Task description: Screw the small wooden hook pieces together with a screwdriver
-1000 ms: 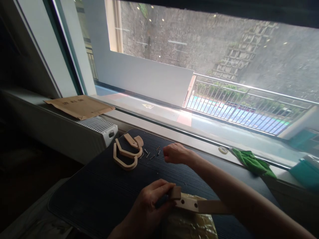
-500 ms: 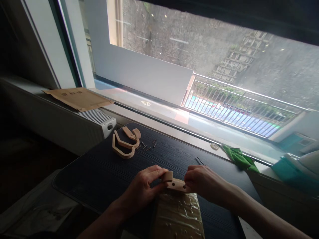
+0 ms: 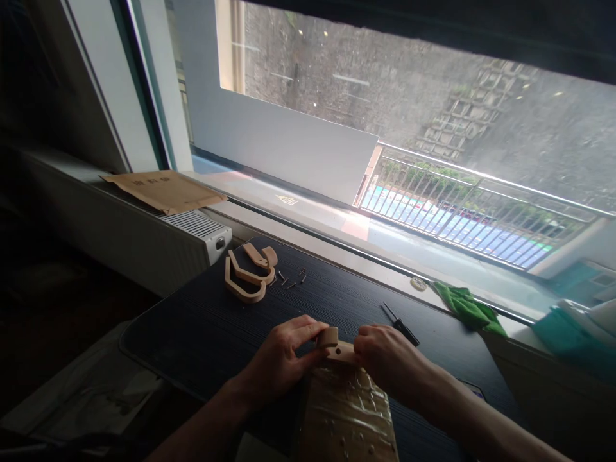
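Dark desk (image 3: 327,289) by window, both hands on wooden hook piece (image 3: 328,337)

Dark desk, far edge along pale window sill (image 3: 293,234); railing (image 3: 462,205) outside. Hook piece at desk's near side, over front end of tape-wrapped block (image 3: 349,414), which runs out of frame at bottom. One hole visible in its flat part. Left hand (image 3: 291,350): thumb and fingers closed, pinching upturned end of hook piece. Right hand (image 3: 385,350): fingers curled in at hook piece's other end; grip hidden, cannot tell what it has hold of. Screwdriver (image 3: 407,332) lies toward far edge, beyond right hand, tip pointing away. Three more wooden hooks (image 3: 251,278) near far-left corner, loose screws (image 3: 285,281) just right of them. Green cloth (image 3: 466,308) by far-right corner, round ring-like item (image 3: 418,283) on sill beside it. Brown envelope (image 3: 166,191) on white radiator (image 3: 195,253), past left edge.
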Motion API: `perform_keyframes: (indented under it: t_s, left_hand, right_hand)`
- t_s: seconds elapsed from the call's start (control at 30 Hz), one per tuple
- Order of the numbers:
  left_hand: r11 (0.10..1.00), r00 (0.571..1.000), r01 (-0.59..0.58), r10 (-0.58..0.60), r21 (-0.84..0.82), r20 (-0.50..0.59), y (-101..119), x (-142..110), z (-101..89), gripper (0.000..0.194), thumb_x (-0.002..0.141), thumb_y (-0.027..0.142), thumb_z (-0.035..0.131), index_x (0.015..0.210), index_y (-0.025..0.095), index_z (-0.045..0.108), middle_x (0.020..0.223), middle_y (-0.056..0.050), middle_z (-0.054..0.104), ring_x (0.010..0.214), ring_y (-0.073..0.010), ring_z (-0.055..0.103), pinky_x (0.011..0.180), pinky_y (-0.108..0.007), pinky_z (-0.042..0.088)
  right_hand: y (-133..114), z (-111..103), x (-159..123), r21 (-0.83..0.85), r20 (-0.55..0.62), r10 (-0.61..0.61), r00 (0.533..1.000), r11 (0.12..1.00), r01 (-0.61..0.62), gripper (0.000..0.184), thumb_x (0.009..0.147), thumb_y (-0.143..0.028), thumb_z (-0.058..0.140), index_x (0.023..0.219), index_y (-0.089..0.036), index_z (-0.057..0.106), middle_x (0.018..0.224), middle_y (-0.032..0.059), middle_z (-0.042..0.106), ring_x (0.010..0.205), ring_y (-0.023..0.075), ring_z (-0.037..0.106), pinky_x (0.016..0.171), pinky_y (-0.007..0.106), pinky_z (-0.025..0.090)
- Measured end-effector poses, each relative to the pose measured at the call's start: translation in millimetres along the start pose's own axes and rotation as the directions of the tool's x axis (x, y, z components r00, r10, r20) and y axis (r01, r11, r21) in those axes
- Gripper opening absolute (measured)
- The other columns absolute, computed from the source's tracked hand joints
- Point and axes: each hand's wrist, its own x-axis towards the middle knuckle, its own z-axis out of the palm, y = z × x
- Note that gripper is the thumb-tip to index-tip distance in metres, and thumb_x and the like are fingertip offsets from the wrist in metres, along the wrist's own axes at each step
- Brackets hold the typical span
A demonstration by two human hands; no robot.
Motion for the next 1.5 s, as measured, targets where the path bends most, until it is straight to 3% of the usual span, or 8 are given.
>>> perform_keyframes:
  t_s: [0.13,0.27,0.37,0.67,0.93,1.2,1.5]
  left_hand:
    - [1.000,1.000,0.006,-0.006,0.000,0.007,0.1,-0.5,-0.5,0.023,0.087,0.026,0.060,0.109,0.018,0.061,0.099,-0.002,0.063,0.093,-0.0169,0.059,0.084,-0.027,0.046]
    - [1.000,1.000,0.007,-0.007,0.019,0.005,-3.0,-2.9,-0.5,0.024,0.085,0.027,0.063,0.108,0.019,0.061,0.099,-0.002,0.063,0.092,-0.0174,0.059,0.083,-0.027,0.046]
    - [0.999,1.000,0.000,0.000,0.036,-0.002,-5.3,-4.1,0.1,0.025,0.084,0.025,0.064,0.108,0.018,0.061,0.100,-0.002,0.063,0.094,-0.0173,0.059,0.085,-0.026,0.045]
    - [0.999,1.000,-0.009,0.010,0.031,-0.021,-5.6,-2.5,1.3,0.026,0.085,0.024,0.064,0.109,0.017,0.061,0.101,-0.002,0.063,0.095,-0.0162,0.058,0.086,-0.025,0.044]
    - [0.999,0.999,0.039,-0.040,-0.036,-0.015,-1.9,-0.4,-0.2,0.021,0.084,0.025,0.064,0.104,0.019,0.064,0.093,0.000,0.062,0.088,-0.0158,0.058,0.081,-0.024,0.045]
    - [0.977,0.986,0.140,-0.153,-0.164,-0.070,3.0,7.0,3.2,0.021,0.080,0.028,0.067,0.096,0.014,0.066,0.085,-0.002,0.061,0.080,-0.0169,0.057,0.072,-0.025,0.046]
    - [0.951,0.976,0.204,-0.216,-0.234,-0.028,12.8,26.9,0.7,0.032,0.075,0.037,0.069,0.097,0.013,0.068,0.091,-0.005,0.065,0.083,-0.0202,0.060,0.073,-0.028,0.047]
  right_hand:
    - [3.9,-3.2,-2.7,0.047,0.013,0.014,1.000,0.999,-0.015,0.025,0.083,-0.010,0.047,0.069,-0.016,0.067,0.075,0.0042,0.065,0.062,0.0106,0.056,0.057,0.022,0.035]
    - [6.1,-9.8,-5.9,0.180,0.002,0.042,0.999,0.983,-0.042,0.023,0.077,-0.010,0.049,0.084,-0.019,0.069,0.081,0.0026,0.067,0.069,0.0115,0.058,0.059,0.021,0.035]
    - [6.3,-9.7,-6.6,0.235,-0.016,0.051,0.999,0.971,-0.046,0.025,0.079,-0.011,0.048,0.085,-0.019,0.070,0.080,0.0033,0.068,0.067,0.0119,0.058,0.059,0.022,0.035]
    - [6.7,1.1,-3.3,0.278,-0.043,0.044,0.998,0.960,-0.030,0.026,0.078,-0.011,0.047,0.077,-0.017,0.072,0.073,0.0043,0.069,0.064,0.0118,0.059,0.061,0.022,0.037]
    - [8.4,1.3,0.3,0.250,-0.057,0.105,0.993,0.964,-0.088,0.023,0.074,-0.013,0.048,0.075,-0.018,0.070,0.068,0.0029,0.067,0.059,0.0112,0.053,0.055,0.023,0.031]
    - [8.8,-16.8,-3.2,0.225,-0.072,0.147,0.987,0.966,-0.127,0.020,0.071,-0.014,0.049,0.071,-0.018,0.068,0.065,0.0009,0.063,0.054,0.0090,0.045,0.052,0.022,0.028]
    - [12.8,-25.4,-6.5,0.247,-0.046,0.144,0.989,0.960,-0.128,0.019,0.073,-0.019,0.050,0.070,-0.019,0.069,0.061,-0.0013,0.062,0.053,0.0087,0.048,0.051,0.022,0.031]
